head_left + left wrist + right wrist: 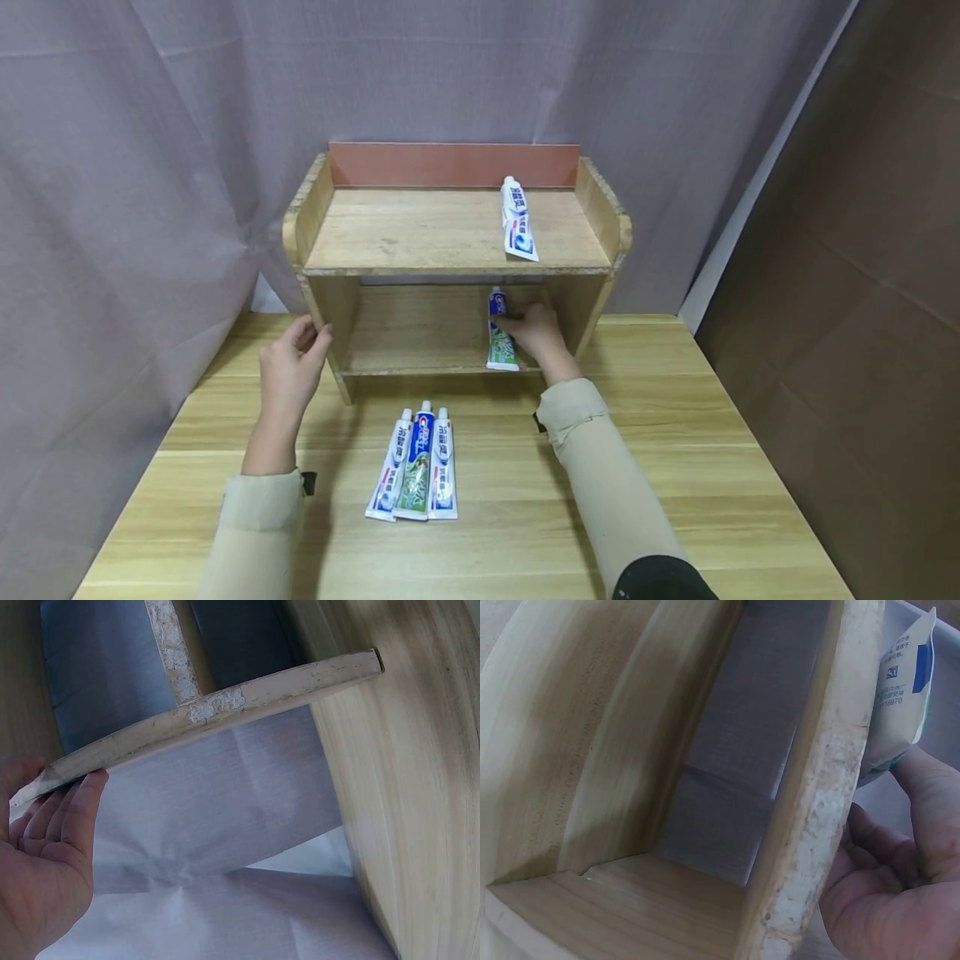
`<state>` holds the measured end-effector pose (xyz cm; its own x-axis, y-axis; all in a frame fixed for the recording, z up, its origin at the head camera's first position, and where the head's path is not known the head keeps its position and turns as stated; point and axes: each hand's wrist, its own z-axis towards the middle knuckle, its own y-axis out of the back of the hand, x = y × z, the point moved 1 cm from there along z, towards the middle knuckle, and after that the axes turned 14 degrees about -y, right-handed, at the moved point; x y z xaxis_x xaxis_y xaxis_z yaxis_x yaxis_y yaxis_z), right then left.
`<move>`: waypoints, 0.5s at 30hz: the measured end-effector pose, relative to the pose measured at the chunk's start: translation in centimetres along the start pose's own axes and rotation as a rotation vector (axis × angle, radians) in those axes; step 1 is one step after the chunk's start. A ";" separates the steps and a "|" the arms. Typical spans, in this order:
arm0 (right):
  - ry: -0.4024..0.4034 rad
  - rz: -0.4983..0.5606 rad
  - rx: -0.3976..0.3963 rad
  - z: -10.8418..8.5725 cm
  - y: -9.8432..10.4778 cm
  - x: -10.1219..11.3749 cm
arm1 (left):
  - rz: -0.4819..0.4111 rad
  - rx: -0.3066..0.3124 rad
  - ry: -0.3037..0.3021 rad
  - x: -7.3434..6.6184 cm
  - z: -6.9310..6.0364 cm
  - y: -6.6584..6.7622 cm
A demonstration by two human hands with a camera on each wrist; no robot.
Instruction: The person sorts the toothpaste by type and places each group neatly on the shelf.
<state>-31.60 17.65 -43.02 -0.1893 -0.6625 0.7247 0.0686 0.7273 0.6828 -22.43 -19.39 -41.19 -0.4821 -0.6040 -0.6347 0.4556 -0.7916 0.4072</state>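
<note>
One grey curtain [420, 75] behind a wood-grain table [712, 483] w/ a 2-tier wooden shelf [405, 233] on it.
L hand [291, 367]: thumb & fingers pinch shelf's L side panel [277, 690]. R hand [536, 329]: fingers grasp a blue-green toothpaste tube [501, 346] at lower tier's R end, cap toward back. White-blue toothpaste tube [517, 221] lies on top tier, R of ctr. 3 more tubes [415, 475] lie together on table, in front of shelf, caps toward it.

Over my head-camera feed I see a wood-grained table [675, 467] running back to a creased grey curtain [420, 75] that spans the background and left, a brown sheet [855, 292] filling the right side, and a narrow pale strip [712, 275] between curtain and sheet.
</note>
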 end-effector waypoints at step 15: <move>0.019 -0.016 -0.003 0.1 -0.2 -0.3 | 0.004 -0.002 0.010 -0.2 0.0 0.0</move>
<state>-31.64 17.71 -43.40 -0.1718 -0.6772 0.7155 0.0691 0.7162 0.6945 -22.32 -19.29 -41.06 -0.4728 -0.6058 -0.6400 0.4587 -0.7893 0.4082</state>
